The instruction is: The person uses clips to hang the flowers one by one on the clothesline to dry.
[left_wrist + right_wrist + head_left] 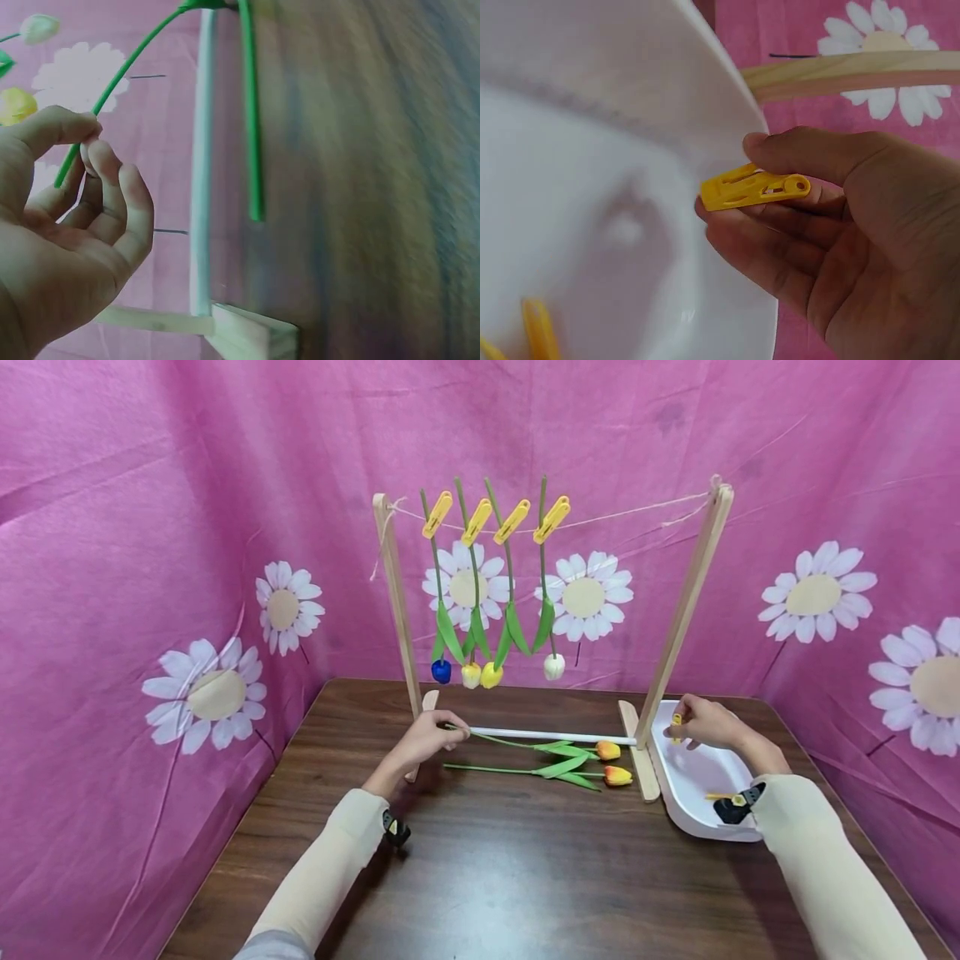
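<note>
My left hand (429, 740) pinches the stem end of an orange-yellow tulip (608, 750); in the left wrist view its green stem (124, 67) bends up from between thumb and fingertips. A second orange tulip (618, 776) lies on the table just in front of it. Over the white tray (686, 817), my right hand (705, 723) holds a yellow clothespin (757, 187) between thumb and fingers. Above, a string holds several tulips upside down by yellow clothespins (437, 515): a blue one (441, 672), two yellowish ones (491, 675) and a white one (554, 667).
Wooden posts (686, 610) carry the string, joined low down by a white rod (547, 735). More yellow clothespins (540, 330) lie in the tray at the right. The brown table (480, 877) is bounded by pink cloth (112, 568) with printed daisies.
</note>
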The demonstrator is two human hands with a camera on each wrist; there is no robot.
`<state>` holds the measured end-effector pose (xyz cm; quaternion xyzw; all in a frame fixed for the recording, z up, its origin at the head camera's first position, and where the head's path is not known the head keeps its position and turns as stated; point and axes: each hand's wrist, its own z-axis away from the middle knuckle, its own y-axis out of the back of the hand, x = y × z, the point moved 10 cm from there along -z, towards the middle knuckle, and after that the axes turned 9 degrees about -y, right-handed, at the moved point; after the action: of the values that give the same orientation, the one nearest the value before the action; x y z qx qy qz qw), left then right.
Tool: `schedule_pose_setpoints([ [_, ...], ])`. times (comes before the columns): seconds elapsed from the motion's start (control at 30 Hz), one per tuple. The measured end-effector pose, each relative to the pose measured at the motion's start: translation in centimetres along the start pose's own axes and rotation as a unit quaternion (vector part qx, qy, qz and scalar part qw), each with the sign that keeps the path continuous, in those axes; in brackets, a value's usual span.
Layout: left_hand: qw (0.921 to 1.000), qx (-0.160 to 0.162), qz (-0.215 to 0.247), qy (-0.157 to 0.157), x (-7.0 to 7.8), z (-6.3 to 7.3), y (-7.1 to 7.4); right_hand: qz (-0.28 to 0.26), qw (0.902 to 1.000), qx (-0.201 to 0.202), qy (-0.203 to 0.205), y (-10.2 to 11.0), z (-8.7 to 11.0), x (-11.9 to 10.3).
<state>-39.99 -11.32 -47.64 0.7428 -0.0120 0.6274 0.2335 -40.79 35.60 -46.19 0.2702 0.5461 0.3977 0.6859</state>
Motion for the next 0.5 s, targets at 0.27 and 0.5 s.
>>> schedule_pose_setpoints([
  [0.27,0.9979,0.002,0.06,-0.024,2.8,0.5,0.3,0.016,0.9993,0.025,0.024,0.8,0.2,-1.7],
  [0.5,0.9862,0.046,0.126,-0.098,6.1,0.5,1.0,0.023,0.9979,0.057,0.021,1.7,0.5,-2.2],
])
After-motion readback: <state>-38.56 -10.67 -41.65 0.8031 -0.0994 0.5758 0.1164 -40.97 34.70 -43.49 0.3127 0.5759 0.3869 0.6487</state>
